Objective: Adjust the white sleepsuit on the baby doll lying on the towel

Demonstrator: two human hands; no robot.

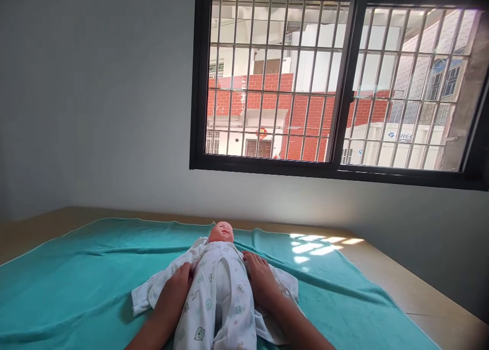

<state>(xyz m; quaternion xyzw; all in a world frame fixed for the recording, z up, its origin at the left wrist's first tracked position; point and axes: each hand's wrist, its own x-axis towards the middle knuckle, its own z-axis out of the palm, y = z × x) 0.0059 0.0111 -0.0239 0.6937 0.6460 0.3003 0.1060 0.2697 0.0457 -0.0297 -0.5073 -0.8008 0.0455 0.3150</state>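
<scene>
A baby doll [221,232] lies on its back on a teal blanket [76,284], head toward the wall. It wears a white patterned romper [217,294], whose front looks open down the middle. My left hand [176,289] rests flat on the doll's left side, over the sleeve spread on the blanket. My right hand [261,284] lies flat along the doll's other side, fingers toward the shoulder. Neither hand grips anything that I can see.
The blanket covers a wooden bed platform [416,289] set against a grey wall. A barred window [328,85] fills the upper right, and a patch of sunlight [317,245] falls on the blanket right of the doll.
</scene>
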